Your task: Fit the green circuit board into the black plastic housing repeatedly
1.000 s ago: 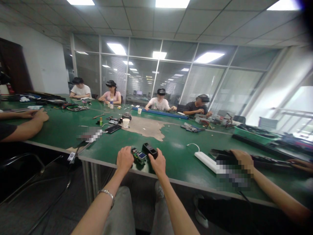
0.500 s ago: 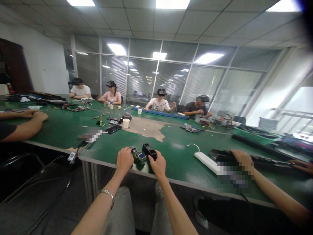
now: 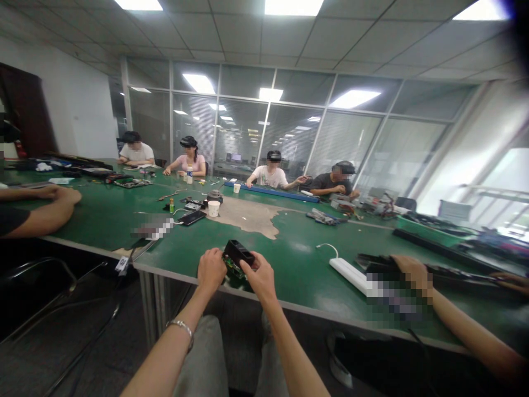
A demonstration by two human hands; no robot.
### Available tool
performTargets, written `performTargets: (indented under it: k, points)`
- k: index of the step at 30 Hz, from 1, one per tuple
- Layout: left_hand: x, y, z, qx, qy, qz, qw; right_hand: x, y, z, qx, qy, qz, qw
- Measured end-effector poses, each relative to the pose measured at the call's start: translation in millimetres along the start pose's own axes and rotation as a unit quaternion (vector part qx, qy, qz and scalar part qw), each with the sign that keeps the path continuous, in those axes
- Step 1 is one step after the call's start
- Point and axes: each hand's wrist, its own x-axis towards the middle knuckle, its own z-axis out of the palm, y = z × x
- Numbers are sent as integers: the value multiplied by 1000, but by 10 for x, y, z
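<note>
While left hand (image 3: 212, 270) holds circuit board (image 3: 234, 269), right hand black casing (image 3: 238, 252), by near edge of table (image 3: 300, 275), we judge both light, stiff; board fragile, best gripped by rims.

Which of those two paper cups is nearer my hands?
The cup beside the black flat device; the other cup stands farther back, near the blue bar.

No text reads clearly; the white tag (image 3: 122, 265) bears dark characters too small to tell
</note>
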Motion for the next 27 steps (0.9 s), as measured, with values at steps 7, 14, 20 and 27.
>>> performTargets:
  k: [7,14,20,27]
  points:
    - [-10,-8,27,-21,58,-34,998,31,-82,-19,-107,-17,-38,993]
    - [-16,-4,14,-55,86,-24,994,-7,-24,26,-181,-57,-53,980]
    - [8,-44,41,-31,11,-15,999,-117,85,50,-209,-53,-72,974]
    - [11,-38,39,-32,20,-11,999,-168,88,131,-196,-26,-86,976]
